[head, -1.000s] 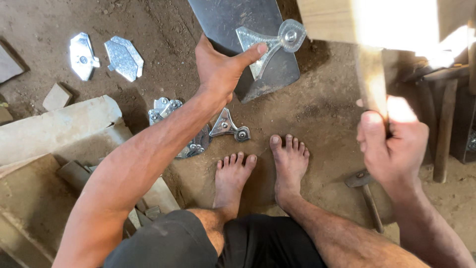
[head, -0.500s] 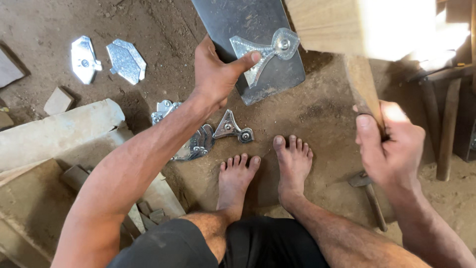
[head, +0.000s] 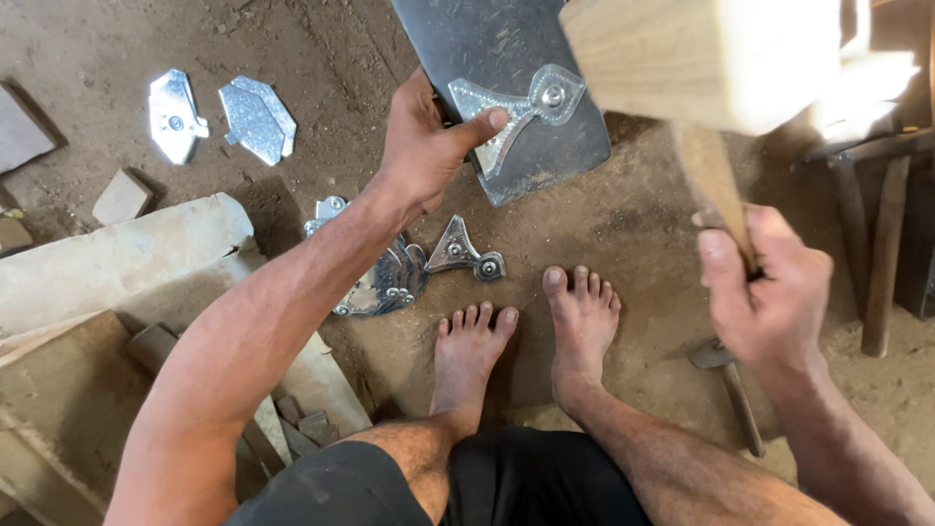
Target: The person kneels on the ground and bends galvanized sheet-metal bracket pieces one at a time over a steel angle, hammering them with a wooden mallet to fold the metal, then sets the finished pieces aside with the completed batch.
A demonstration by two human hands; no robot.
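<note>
Wooden mallet (head: 701, 58) gripped in right hand (head: 765, 292) — head cropped; left hand (head: 429, 146) pins metal bracket (head: 521, 112).

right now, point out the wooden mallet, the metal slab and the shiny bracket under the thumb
wooden mallet (head: 701, 58), head view, on its block head
metal slab (head: 477, 39), head view, bare top face
shiny bracket (head: 521, 107), head view, its middle

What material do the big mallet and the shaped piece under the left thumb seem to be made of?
The mallet looks like pale, unfinished wood: a blocky head with faint grain, on a brown handle gripped by the right hand. The shaped piece pinned by the left hand seems to be thin sheet metal, silvery and shiny, with dotted embossing and a round rivet. The dark slab beneath is probably steel, dull grey.
</note>
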